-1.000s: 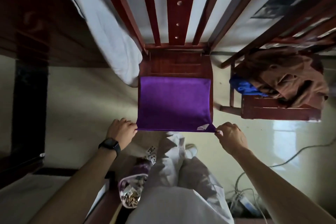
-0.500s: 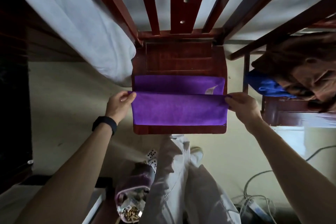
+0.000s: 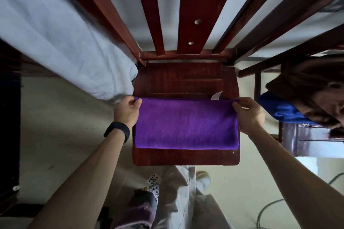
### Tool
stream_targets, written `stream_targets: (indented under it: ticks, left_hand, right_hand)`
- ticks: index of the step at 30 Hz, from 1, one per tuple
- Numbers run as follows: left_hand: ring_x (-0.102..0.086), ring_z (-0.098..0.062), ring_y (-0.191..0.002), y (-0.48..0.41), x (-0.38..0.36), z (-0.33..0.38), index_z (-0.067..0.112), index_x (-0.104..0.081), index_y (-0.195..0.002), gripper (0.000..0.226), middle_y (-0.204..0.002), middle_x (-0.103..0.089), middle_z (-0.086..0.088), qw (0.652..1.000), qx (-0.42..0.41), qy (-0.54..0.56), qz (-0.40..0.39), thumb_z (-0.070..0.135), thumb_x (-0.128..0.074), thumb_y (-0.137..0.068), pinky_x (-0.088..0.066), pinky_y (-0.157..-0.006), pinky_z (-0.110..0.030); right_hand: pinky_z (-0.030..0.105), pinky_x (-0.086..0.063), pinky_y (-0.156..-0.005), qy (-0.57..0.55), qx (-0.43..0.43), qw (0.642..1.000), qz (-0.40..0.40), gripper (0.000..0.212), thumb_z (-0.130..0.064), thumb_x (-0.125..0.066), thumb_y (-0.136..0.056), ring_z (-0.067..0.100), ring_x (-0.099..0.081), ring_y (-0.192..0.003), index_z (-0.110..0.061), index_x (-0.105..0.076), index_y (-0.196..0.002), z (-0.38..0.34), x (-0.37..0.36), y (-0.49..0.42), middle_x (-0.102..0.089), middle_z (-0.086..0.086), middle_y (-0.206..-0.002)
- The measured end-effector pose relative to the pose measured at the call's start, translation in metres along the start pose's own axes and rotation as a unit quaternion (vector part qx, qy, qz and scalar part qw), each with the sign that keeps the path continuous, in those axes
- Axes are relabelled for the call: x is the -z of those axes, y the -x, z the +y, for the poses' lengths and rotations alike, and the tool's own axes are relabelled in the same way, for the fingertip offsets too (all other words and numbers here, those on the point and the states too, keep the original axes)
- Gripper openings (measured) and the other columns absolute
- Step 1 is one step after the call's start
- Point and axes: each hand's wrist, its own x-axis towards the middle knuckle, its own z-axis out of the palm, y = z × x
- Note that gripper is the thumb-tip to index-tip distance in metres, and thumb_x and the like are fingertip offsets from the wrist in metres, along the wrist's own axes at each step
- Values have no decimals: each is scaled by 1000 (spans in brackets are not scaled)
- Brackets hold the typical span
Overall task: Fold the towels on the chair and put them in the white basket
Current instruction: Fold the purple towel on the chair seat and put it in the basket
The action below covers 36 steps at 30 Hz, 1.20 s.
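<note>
- Fingers (image 3: 133, 101) and thumb of the left hand (image 3: 128, 111) are curled together, pinching the far left corner of the folded purple terry towel (image 3: 186, 124).
- On the other side, the right hand (image 3: 248, 115) pinches the far right corner in the same way, thumb pressed against fingers (image 3: 240, 102).
- This purple towel lies flat at the centre of the view on the dark red wooden chair seat (image 3: 186, 156). It is doubled, with its folded edge toward 6 o'clock and the two pinched corners toward 12 o'clock.
- Its long axis runs from 9 o'clock to 3 o'clock, and one hand sits at each end, neither nearer than the other.
- My judgement is that the next fold would go along that axis, one end carried across onto the other, so either hand could lead.
- A small white care label (image 3: 216, 96) sticks out past the far edge near the right corner, at about 1 o'clock from the towel's middle. Its print is too small to read.
- At 3 o'clock, a crumpled blue towel (image 3: 273, 108) lies on a second dark wooden chair (image 3: 307, 139), partly under a brown garment (image 3: 305, 87).
- Toward 6 o'clock, playing cards (image 3: 153, 182) on the floor show black club pips.
- No white basket is in view, and I can see no brand name.
</note>
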Motion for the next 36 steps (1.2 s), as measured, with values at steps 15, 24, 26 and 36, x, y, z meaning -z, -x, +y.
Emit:
stream_targets:
  ticks: [15, 24, 26, 36]
  left_hand:
    - [-55, -25, -75, 6, -20, 1, 16, -56, -107, 25, -88, -61, -3, 982, 20, -178, 64, 39, -48, -99, -44, -63, -36]
    - [-53, -42, -109, 34, -34, -9, 11, -51, -132, 48, -130, -51, -22, 935, -188, -272, 132, 25, -60, -87, -50, -77, -51]
    - [-48, -39, -122, 44, -42, -19, 12, -53, -134, 52, -140, -46, -18, 913, -255, -295, 119, 31, -59, -86, -45, -91, -52]
    - [6, -35, -151, 36, -74, -63, 30, -12, -157, 76, -165, 6, -5, 904, -250, -347, 19, 64, -29, -91, -13, -116, -63]
  right_hand:
    - [33, -45, -90, 77, 21, 996, 30, 18, -24, -62, -93, 28, -63, -101, -17, -71, -107, 5, -20, -6, -72, 7, -104]
    - [42, -40, -91, 131, 149, 971, 133, 39, -30, -59, -88, 32, -51, -105, -9, -55, -121, 27, -27, 21, -57, 15, -117]
    - [45, -38, -92, 180, 235, 943, 154, 43, -28, -58, -85, 35, -49, -112, -7, -58, -123, 34, -36, 40, -56, 16, -124]
    - [57, -4, -122, 373, 288, 882, 8, 69, -62, -26, -97, 20, 1, -154, -30, -16, -158, 80, -64, 11, -4, -1, -167]
